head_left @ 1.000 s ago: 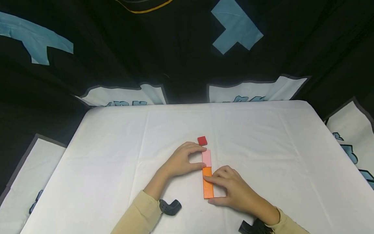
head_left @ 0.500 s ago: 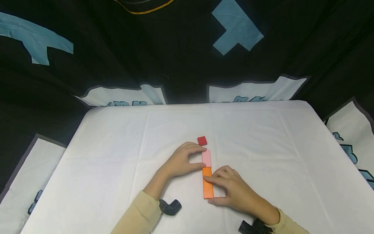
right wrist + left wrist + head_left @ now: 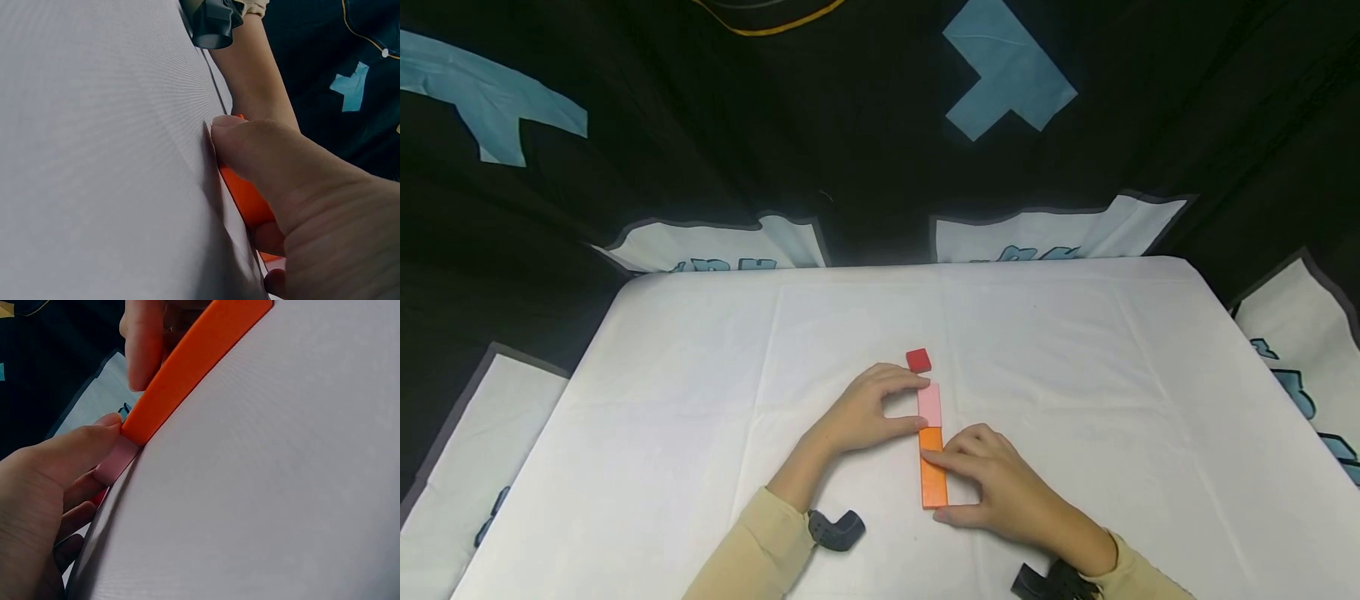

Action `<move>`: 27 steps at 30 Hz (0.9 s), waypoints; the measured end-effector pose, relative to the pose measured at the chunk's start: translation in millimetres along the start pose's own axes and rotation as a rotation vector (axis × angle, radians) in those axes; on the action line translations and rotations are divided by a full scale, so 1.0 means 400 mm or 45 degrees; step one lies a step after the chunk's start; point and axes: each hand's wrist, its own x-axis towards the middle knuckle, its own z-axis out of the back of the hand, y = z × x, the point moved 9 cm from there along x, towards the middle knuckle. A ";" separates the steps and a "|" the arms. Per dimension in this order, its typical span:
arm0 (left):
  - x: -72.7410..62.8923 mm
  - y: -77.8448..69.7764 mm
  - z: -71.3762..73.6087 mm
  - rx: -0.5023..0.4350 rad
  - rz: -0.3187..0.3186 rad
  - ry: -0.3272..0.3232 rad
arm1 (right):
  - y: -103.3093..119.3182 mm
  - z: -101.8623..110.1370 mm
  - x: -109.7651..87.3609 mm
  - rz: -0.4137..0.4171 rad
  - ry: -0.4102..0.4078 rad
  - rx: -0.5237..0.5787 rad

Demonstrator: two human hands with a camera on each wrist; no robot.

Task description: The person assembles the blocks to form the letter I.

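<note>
End to end in a line on the white-covered table (image 3: 1075, 350) lie a pink block (image 3: 929, 404) and a longer orange block (image 3: 933, 483). My left hand (image 3: 868, 408) pinches the pink block, thumb near its seam with the orange one and index finger at the far end. From the right, my right hand (image 3: 1000, 487) grips the orange block (image 3: 245, 197), its thumb at the near end and a finger across the top. Just beyond the pink block sits a small red block (image 3: 918, 361), apart from it. In the left wrist view the orange block (image 3: 187, 375) meets the pink block (image 3: 117, 461).
Dark wrist-worn cameras hang by each sleeve, the left camera (image 3: 837, 532) and the right camera (image 3: 1054, 582), close above the cloth. A black curtain (image 3: 715, 142) with pale blue shapes rises behind the table's far edge.
</note>
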 end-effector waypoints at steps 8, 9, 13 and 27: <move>-0.004 0.000 0.005 -0.074 0.017 0.005 | -0.001 0.002 -0.002 0.015 0.000 -0.012; -0.006 0.002 0.006 -0.085 0.029 0.006 | -0.001 0.002 -0.002 0.017 0.001 -0.012; -0.016 0.007 0.016 -0.115 0.043 -0.016 | -0.004 0.004 -0.005 0.021 0.007 0.001; -0.066 0.031 0.060 -0.112 0.043 -0.109 | -0.065 0.053 -0.033 -0.054 -0.058 0.032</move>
